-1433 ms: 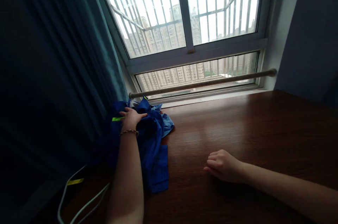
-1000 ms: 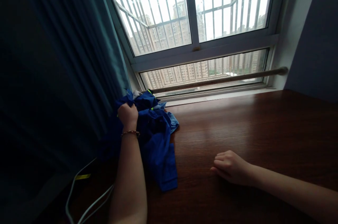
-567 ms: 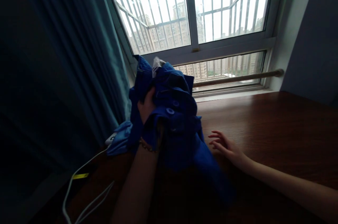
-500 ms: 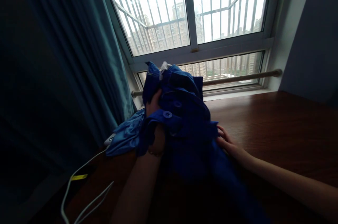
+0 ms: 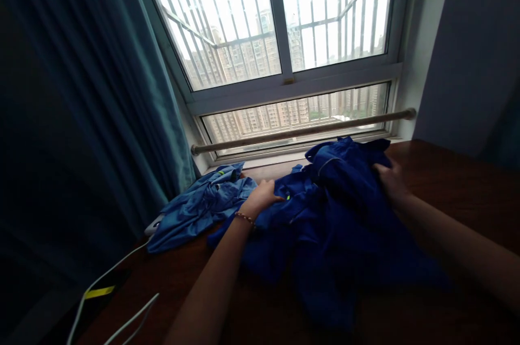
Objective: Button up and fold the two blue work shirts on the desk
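A crumpled dark blue garment (image 5: 329,220) lies spread on the dark wooden table (image 5: 459,188) in front of the window. My left hand (image 5: 262,196), a bead bracelet on its wrist, rests on the garment's left part with fingers closed on the cloth. My right hand (image 5: 390,181) grips the garment's upper right edge. A lighter blue garment (image 5: 203,207) lies bunched at the table's far left, just left of my left hand.
A teal curtain (image 5: 134,90) hangs at the left. A wooden rod (image 5: 304,129) runs along the barred window's sill. White cables (image 5: 101,291) with a yellow tag trail over the table's left corner. A grey wall stands at the right.
My left hand lifted the dark blue garment off the pile at the left and brought it down on the middle of the table. My right hand rose from the tabletop and took hold of it.
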The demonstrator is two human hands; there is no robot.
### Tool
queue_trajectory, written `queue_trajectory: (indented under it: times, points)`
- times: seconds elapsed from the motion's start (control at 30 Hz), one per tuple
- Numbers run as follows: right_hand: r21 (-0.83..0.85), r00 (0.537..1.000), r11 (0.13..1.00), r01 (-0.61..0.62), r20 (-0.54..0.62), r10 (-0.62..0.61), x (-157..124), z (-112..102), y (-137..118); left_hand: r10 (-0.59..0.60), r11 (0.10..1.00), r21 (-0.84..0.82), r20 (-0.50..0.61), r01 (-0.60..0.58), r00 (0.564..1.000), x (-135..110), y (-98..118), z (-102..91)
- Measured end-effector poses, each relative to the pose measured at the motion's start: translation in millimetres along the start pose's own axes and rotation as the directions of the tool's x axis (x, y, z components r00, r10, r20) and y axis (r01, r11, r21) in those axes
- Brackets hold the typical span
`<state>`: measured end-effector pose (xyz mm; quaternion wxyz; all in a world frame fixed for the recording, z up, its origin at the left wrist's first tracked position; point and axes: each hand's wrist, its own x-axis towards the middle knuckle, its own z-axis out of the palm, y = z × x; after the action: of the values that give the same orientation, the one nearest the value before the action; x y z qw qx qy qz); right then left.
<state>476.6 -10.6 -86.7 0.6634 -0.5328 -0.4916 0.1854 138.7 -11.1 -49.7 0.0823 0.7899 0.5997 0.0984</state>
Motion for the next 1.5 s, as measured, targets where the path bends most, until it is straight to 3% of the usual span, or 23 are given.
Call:
queue_trajectory:
  times: [0.1,0.17,0.23,0.33,0.43,0.5,0.57,0.67,0.73,0.8,0.83,0.87,0.9,0.97,1.03,1.07,1.13,1.17,1.23,1.27,1.33,1.43,1.5]
  points:
    - [-0.164,0.962,0.981,0.106,-0.231,-0.143,38,-34,-3,-0.151,0.966,0.230,0.143,0.116,0.978,9,-19,14.1]
    - [-0.362,0.891,0.898,0.251,-0.276,-0.360,55,-57,-1,-0.164,0.960,0.262,0.221,0.104,0.961,15,-27,24.5]
    - [-0.534,0.827,0.789,0.304,-0.262,-0.497,68,-76,7,-0.149,0.964,0.250,0.247,0.086,0.957,20,-32,33.1]
    - [-0.681,0.854,0.712,0.171,-0.258,-0.452,79,-91,25,-0.106,0.975,0.217,0.271,0.047,0.957,24,-34,40.3]
    - [-0.758,0.889,0.652,0.021,-0.285,-0.359,83,-87,40,-0.059,0.983,0.182,0.288,0.006,0.956,26,-34,40.1]
    - [-0.790,0.900,0.602,0.119,-0.171,-0.402,81,-75,42,-0.053,0.984,0.176,0.261,0.007,0.964,27,-36,35.2]
    - [-0.745,0.895,0.566,0.352,0.090,-0.437,75,-61,39,-0.076,0.981,0.187,0.192,0.040,0.978,28,-38,25.8]
    - [-0.534,0.791,0.591,0.604,0.492,-0.364,58,-38,31,-0.166,0.960,0.226,-0.015,0.165,0.986,25,-45,4.8]
    - [-0.425,0.706,0.623,0.657,0.637,-0.310,45,-27,26,-0.247,0.918,0.231,-0.301,0.322,0.921,20,-54,-10.2]
    - [-0.359,0.656,0.645,0.674,0.693,-0.299,34,-19,19,-0.297,0.863,0.171,-0.588,0.475,0.753,14,-65,-22.9]
    - [-0.338,0.648,0.655,0.676,0.696,-0.310,30,-17,14,-0.319,0.840,0.125,-0.672,0.528,0.668,12,-73,-28.0]
    - [-0.316,0.644,0.665,0.676,0.692,-0.326,26,-15,8,-0.350,0.822,0.085,-0.706,0.564,0.616,9,-81,-32.4]
    - [-0.295,0.643,0.677,0.674,0.685,-0.342,22,-14,1,-0.393,0.804,0.050,-0.704,0.593,0.592,8,-89,-36.3]
    - [-0.268,0.647,0.707,0.654,0.683,-0.339,17,-14,-16,-0.469,0.787,0.028,-0.621,0.616,0.627,5,-104,-43.5]
    - [-0.276,0.633,0.733,0.622,0.728,-0.263,11,-14,-31,-0.465,0.826,0.074,-0.473,0.559,0.749,3,-110,-51.2]
    - [-0.285,0.604,0.742,0.607,0.772,-0.197,8,-15,-38,-0.427,0.863,0.103,-0.375,0.495,0.823,2,-109,-55.1]
    - [-0.292,0.478,0.755,0.587,0.878,-0.032,2,-16,-45,-0.298,0.941,0.120,-0.143,0.315,0.944,-2,-96,-61.6]
    - [-0.290,0.389,0.766,0.573,0.920,0.057,-3,-16,-45,-0.219,0.970,0.099,-0.023,0.220,0.975,-4,-85,-63.0]
    - [-0.290,0.223,0.791,0.539,0.954,0.198,-12,-14,-39,-0.058,0.998,0.022,0.174,0.055,0.983,-8,-57,-59.6]
    - [-0.292,0.179,0.796,0.530,0.956,0.232,-17,-12,-33,0.014,1.000,-0.009,0.244,-0.012,0.970,-9,-42,-53.8]
    - [-0.286,0.200,0.782,0.554,0.957,0.209,-26,-4,-16,0.115,0.993,0.004,0.310,-0.122,0.944,-8,-16,-32.9]
    - [-0.288,0.357,0.685,0.670,0.933,0.044,-34,12,14,0.061,0.982,0.150,0.333,-0.116,0.941,1,5,14.9]
    - [-0.335,0.451,0.597,0.729,0.891,-0.051,-35,19,28,-0.032,0.970,0.244,0.194,-0.016,0.981,11,2,47.5]
